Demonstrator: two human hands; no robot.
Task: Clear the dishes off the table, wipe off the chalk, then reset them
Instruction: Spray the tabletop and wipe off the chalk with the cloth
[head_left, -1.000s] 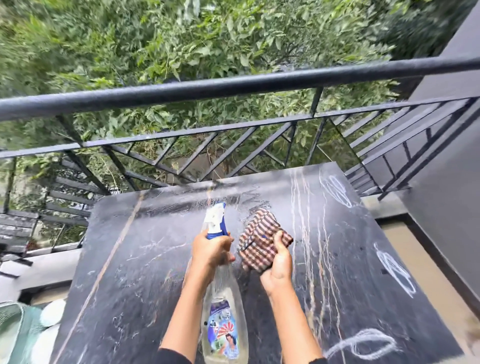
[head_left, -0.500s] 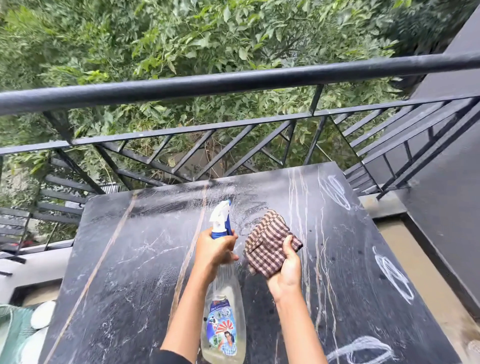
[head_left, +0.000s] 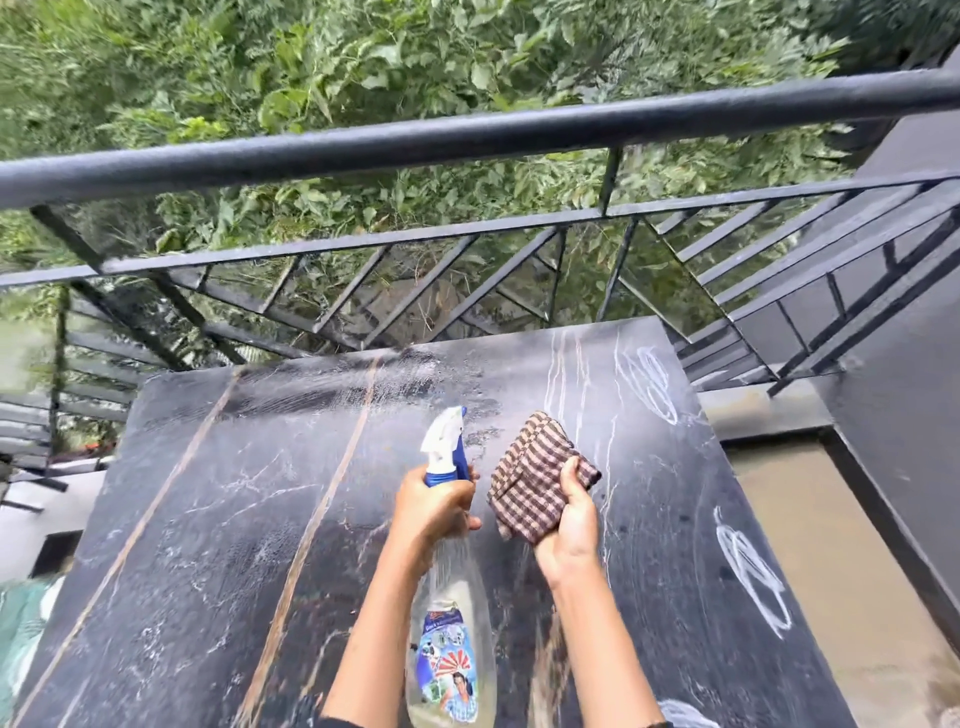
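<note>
Hands clench bottle (head_left: 451, 623) (left) and cloth (head_left: 535, 480).

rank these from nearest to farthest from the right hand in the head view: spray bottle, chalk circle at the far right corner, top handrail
1. Spray bottle: just left of the right hand, held in the left hand.
2. Chalk circle: on the table, up and to the right.
3. Top handrail: beyond the table's far edge.

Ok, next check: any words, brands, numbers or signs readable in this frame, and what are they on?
Spray bottle label: print and pictures present, too blurred to read.
Chalk marks on the table: looped scribbles, no letters or numbers.
Checked cloth: no text.
Nothing else carries lettering.
</note>
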